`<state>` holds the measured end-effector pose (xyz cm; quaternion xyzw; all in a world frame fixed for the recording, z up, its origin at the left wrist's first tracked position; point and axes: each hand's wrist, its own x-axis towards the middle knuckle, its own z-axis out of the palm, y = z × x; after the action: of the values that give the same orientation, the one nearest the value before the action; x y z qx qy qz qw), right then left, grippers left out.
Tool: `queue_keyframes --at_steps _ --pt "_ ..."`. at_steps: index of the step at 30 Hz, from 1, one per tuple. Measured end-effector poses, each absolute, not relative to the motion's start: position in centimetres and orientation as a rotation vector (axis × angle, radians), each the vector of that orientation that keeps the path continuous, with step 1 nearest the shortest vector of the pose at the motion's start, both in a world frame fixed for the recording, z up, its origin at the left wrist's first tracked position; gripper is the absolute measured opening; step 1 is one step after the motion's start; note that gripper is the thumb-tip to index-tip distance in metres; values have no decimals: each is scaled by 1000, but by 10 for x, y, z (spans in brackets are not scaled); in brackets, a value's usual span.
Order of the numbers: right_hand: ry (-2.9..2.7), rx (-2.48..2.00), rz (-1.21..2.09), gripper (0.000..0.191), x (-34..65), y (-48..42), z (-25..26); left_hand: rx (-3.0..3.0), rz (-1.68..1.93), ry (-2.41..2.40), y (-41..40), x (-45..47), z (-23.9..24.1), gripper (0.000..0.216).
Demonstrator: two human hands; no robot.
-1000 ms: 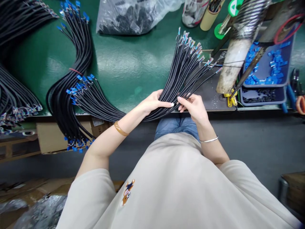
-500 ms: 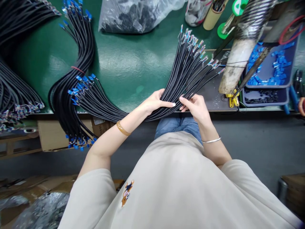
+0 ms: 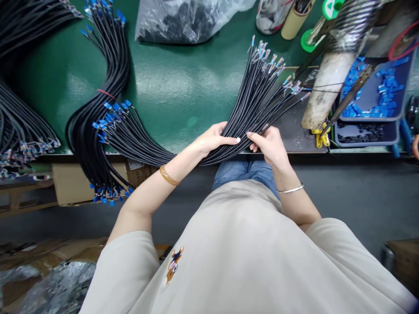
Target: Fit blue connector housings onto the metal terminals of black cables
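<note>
Black cable bundle, one, over front of green bench, long axis left to upper right; left hand clasped round it; right hand pinching right-side strands, nearer fanned wire ends.

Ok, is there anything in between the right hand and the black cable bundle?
Nothing visible: the right hand appears to touch the black cable bundle directly. The left hand grips the bundle alongside, not in between, and the white pipe stands off to the right.
</note>
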<state>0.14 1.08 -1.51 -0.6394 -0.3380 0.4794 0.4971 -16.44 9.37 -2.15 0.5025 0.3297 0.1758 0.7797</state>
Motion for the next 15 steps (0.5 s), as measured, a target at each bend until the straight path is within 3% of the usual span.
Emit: queue_keyframes --at_steps 15 --pt "-945 -1584 1103 25 4 13 -20 1047 420 748 91 -162 -17 40"
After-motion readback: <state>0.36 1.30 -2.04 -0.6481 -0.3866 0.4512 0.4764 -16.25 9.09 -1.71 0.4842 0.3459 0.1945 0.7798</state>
